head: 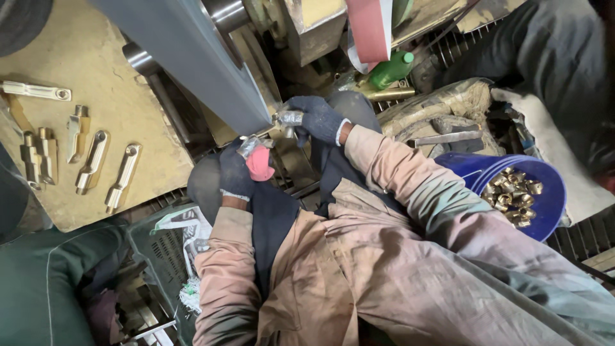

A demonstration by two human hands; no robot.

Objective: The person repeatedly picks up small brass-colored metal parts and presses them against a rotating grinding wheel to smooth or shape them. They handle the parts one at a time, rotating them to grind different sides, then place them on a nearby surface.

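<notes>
Now | right grip (318,119) pinches metal fitting (289,118) | belt (192,54) alongside

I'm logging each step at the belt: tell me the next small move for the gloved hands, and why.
Probably ease the small metal part against the grey belt. The right hand holds it right at the belt's lower edge, while the left hand, with a pink thumb pad, sits just below, placed to steady it.

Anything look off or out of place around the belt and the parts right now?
Nothing stands out. Both gloved hands, left hand and right hand, press a small metal part at the grey belt. Brass fittings sit inside the blue bucket, none spilled; finished pieces lie apart on the board.
</notes>
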